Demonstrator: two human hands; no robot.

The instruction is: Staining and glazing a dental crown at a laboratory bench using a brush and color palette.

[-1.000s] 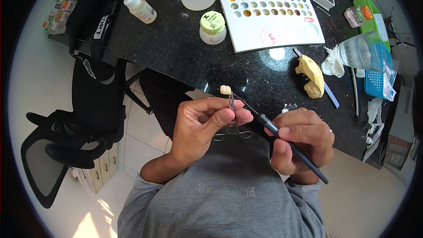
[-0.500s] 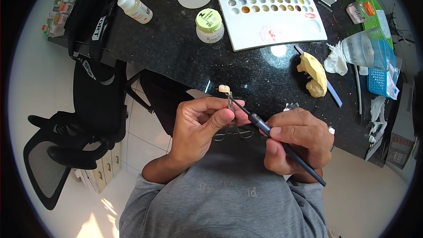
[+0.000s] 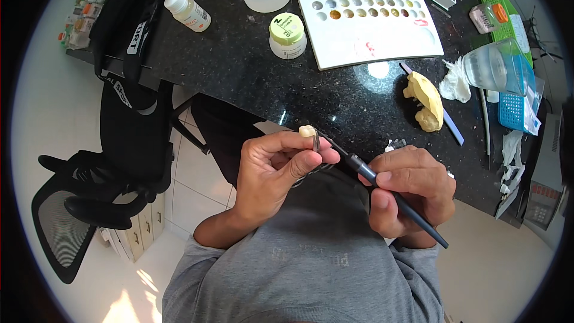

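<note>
Projecting from the closed thumb and fingers of the left hand (image 3: 263,170), a metal clamp (image 3: 316,142) is held pinched, its looped handles partly hidden below the thumb; at its upper end, above the fingertips and near the desk edge, a small cream tooth (image 3: 306,131) is carried. By the right hand (image 3: 415,188), closed in a pen-like grip, a dark tool (image 3: 399,201) is held slanting up to the left, its thin tip beside the tooth; whether the two touch cannot be told. The step in hand is judged to be fine work on the tooth's surface, with one hand as support and the other as guide. For the next stroke, a steady clamp and a light, short movement of the tip would be called for. Beyond the hands, on the black desk (image 3: 239,87), a yellow model (image 3: 426,104) is seen to the right, with a lavender strip (image 3: 452,128) beside it; farther out, a white palette (image 3: 335,45) with coloured wells is flanked on its left by a green-lidded jar (image 3: 287,43) and, beyond that, a dropper bottle (image 3: 190,15). At the right, a glass (image 3: 491,70) is set just beside crumpled tissue (image 3: 455,85).
</note>
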